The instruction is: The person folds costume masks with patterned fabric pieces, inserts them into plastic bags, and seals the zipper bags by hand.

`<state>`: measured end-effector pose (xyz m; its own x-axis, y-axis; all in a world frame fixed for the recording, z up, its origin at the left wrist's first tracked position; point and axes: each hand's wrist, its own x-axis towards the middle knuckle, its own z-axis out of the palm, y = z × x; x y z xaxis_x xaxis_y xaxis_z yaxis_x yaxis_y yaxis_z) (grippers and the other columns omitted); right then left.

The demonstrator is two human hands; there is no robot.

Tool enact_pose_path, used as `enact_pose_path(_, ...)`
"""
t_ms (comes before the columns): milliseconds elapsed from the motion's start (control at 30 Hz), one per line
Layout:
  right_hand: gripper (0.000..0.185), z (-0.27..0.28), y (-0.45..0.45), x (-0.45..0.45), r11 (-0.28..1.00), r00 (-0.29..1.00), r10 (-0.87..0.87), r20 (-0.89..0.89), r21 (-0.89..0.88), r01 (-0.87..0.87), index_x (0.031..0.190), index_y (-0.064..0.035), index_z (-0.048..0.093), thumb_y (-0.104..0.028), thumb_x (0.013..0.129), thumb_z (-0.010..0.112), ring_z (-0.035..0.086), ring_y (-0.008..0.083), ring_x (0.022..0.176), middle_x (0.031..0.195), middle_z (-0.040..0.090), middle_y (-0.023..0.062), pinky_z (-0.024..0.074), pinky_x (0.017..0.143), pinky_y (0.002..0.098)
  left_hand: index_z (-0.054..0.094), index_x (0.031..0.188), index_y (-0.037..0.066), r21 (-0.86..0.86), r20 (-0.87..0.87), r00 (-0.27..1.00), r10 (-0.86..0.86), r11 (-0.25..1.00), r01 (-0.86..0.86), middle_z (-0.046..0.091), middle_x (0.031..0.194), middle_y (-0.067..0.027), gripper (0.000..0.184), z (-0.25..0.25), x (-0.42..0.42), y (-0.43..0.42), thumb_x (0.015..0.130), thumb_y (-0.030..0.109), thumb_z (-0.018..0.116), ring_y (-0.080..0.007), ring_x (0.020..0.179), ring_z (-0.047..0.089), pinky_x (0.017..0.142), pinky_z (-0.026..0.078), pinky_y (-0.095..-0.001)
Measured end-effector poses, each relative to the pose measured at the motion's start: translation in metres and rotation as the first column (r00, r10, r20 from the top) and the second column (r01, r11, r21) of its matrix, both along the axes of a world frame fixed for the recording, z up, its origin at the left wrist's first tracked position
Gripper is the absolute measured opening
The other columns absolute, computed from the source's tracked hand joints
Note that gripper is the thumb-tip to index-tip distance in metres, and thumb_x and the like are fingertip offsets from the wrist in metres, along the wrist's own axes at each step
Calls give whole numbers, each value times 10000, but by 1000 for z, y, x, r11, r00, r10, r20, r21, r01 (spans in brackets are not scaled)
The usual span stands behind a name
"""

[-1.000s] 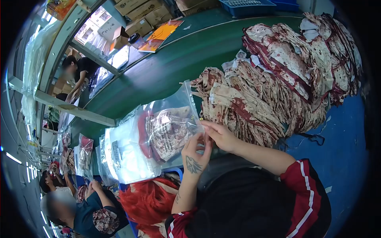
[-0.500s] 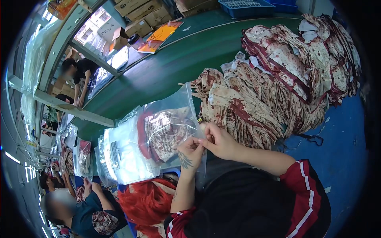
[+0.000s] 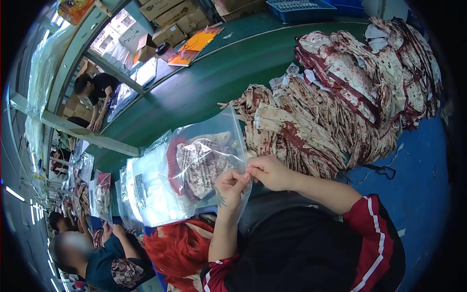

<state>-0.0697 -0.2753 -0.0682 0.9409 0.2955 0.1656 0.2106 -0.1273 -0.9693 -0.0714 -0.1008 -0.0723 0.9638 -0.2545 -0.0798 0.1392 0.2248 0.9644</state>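
A clear plastic bag point(image 3: 213, 125) lies in front of me, its open-side edge running up past my fingers. Inside it is a folded beige cloth piece point(image 3: 202, 158) with dark red blotches and a red border. My left hand point(image 3: 231, 187), tattooed on its back, pinches the bag's near edge between thumb and fingers. Right beside it, my right hand point(image 3: 270, 173) has its fingers curled onto the same edge, and the two hands' fingertips touch. Under this bag, a stack of clear plastic bags point(image 3: 146, 190) extends to the left.
A large heap of red-spotted beige cloth pieces point(image 3: 311, 121) covers the right of the green table point(image 3: 204, 78). Bright red fibre material point(image 3: 180, 246) sits by my left forearm. Cardboard boxes point(image 3: 170, 14) and a blue tray point(image 3: 301, 10) stand at the back. Co-workers are at the left.
The bag's edge has shifted slightly left. My right hand's fingers have curled in more against the edge, and my left hand has moved slightly left.
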Motion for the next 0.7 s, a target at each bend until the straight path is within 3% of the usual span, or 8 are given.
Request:
enact_pose_path(133, 178, 2, 0, -6, 997, 986, -74, 148, 22, 72, 814, -14, 572, -146, 933, 583, 584, 341, 626, 649, 556, 147, 449, 586, 426, 587, 741, 44, 63, 117, 981, 156, 984, -164, 575, 653, -1, 181, 16, -9, -2, 882, 10, 695, -54, 519, 479, 494, 351, -189)
enact_pose_path(200, 165, -1, -12, -9, 992, 988, -119, 94, -40, 123, 800, -15, 561, -117, 927, 589, 580, 280, 606, 660, 562, 110, 461, 585, 375, 582, 741, 50, 31, 350, 855, 382, 908, -418, 574, 649, 2, 183, 14, 8, 24, 881, 6, 692, -54, 515, 478, 494, 347, -187)
enact_pose_path(400, 88, 16, -21, -21, 921, 930, -187, 315, -273, 278, 838, -12, 574, -92, 865, 600, 595, 316, 767, 807, 596, 129, 462, 685, 417, 563, 727, 34, 284, 439, 870, 227, 883, -374, 577, 648, -13, 197, 35, 10, 41, 862, 16, 705, -71, 522, 506, 497, 379, -211)
enact_pose_path(500, 98, 31, -4, -16, 934, 639, -18, 769, -215, 286, 908, -28, 599, -104, 846, 586, 582, 321, 841, 907, 598, 130, 479, 772, 416, 565, 717, 24, 394, 573, 815, 84, 844, -364, 578, 639, -25, 200, 48, 5, 16, 845, 18, 717, -88, 517, 519, 501, 391, -222)
enact_pose_path(533, 98, 32, 1, -14, 934, 638, -18, 770, -215, 286, 908, -28, 599, -104, 846, 586, 582, 321, 841, 907, 598, 130, 479, 772, 416, 571, 717, 21, 429, 639, 769, 8, 826, -365, 575, 635, -32, 190, 55, 2, 7, 837, 10, 719, -97, 517, 522, 509, 392, -223)
enact_pose_path(633, 162, 29, 12, 3, 806, 945, 326, 3, -524, -276, 966, -37, 614, -165, 875, 569, 585, 307, 1010, 1074, 604, 141, 467, 924, 416, 574, 713, 14, 484, 716, 689, -112, 791, -374, 571, 630, -54, 184, 71, -8, -17, 822, 8, 723, -126, 515, 531, 515, 398, -241)
enact_pose_path(667, 162, 7, 19, 17, 805, 945, 327, 6, -526, -275, 966, -37, 614, -165, 875, 569, 585, 307, 1010, 1074, 604, 141, 467, 924, 416, 571, 708, 10, 507, 732, 664, -153, 773, -381, 571, 628, -69, 188, 75, -11, -23, 816, 13, 726, -144, 514, 538, 513, 403, -258)
enact_pose_path(700, 304, -30, 30, 38, 773, 863, 451, 228, -582, -251, 1166, -89, 570, -228, 895, 571, 462, 323, 1213, 1279, 520, 137, 391, 1024, 464, 568, 703, 7, 529, 746, 638, -192, 753, -391, 570, 626, -84, 193, 75, -13, -29, 809, 18, 728, -162, 513, 544, 510, 408, -274)
